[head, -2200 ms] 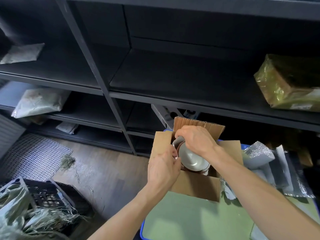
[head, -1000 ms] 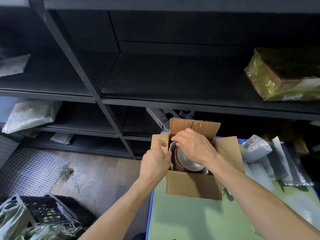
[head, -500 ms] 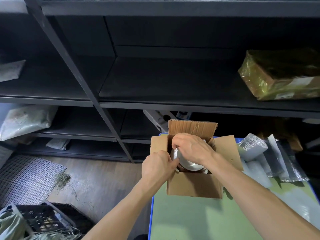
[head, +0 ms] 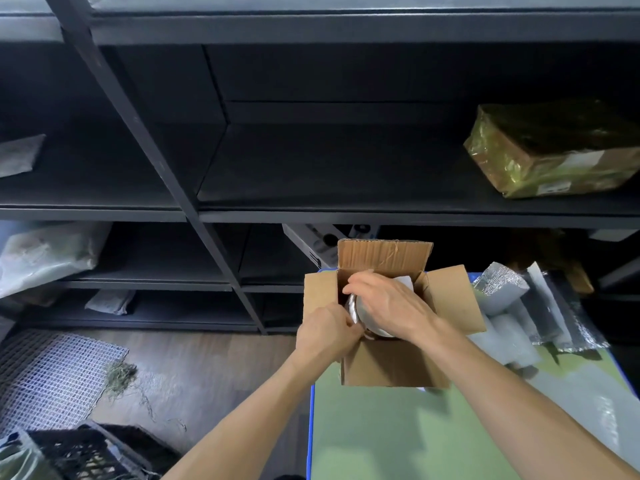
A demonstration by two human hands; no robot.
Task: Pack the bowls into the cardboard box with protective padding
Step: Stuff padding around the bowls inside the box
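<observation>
The bowl (head: 371, 323) sits tilted in the open top of the cardboard box (head: 391, 365), its pale inside facing the near left. Most of it is covered by the right hand (head: 388, 306). This hand lies across the bowl from the right with its fingers bent over the far left rim, gripping it. The left hand (head: 325, 332) comes in from the near left, its fingers curled tight against the bowl's near rim, right at the box's left wall. Whether it pinches the rim, the wall or something between them cannot be told.

A bit of white padding (head: 403, 282) shows inside the box behind the right hand. The back flap stands upright and the side flaps spread outward. The box stands at the far left corner of the green surface (head: 398, 427), which has a blue edge. Crumpled silver foil sheets (head: 498, 285) lie along the far right edge.

Behind stands a dark shelf (head: 346, 202) holding a parcel (head: 554, 150) in shiny wrap at the right. A mesh mat (head: 52, 368) lies on the floor to the left.
</observation>
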